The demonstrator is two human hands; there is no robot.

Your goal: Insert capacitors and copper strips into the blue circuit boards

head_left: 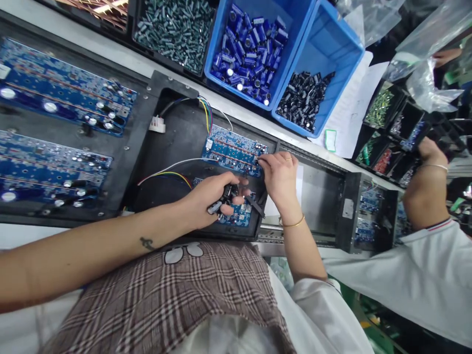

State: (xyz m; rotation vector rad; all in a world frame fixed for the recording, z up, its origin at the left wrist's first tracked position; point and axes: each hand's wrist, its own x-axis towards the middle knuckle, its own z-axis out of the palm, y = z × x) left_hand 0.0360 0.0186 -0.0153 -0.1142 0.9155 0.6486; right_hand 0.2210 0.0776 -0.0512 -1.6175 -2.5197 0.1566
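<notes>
From the left hand [212, 198], loosely cupped around several black capacitors [225, 194], I judge one could roll onto the lower blue board [241, 217] beneath, since the fingers are parted. The right hand [281, 174] reaches forward, knuckles up, fingertips pinched at the right end of the upper blue board [231, 146]; I cannot tell whether they grip a part.

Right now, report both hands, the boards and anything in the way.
Left hand holding black components. Right hand at right end of upper blue board, grip unclear. Lower blue board partly hidden behind left hand.
</notes>
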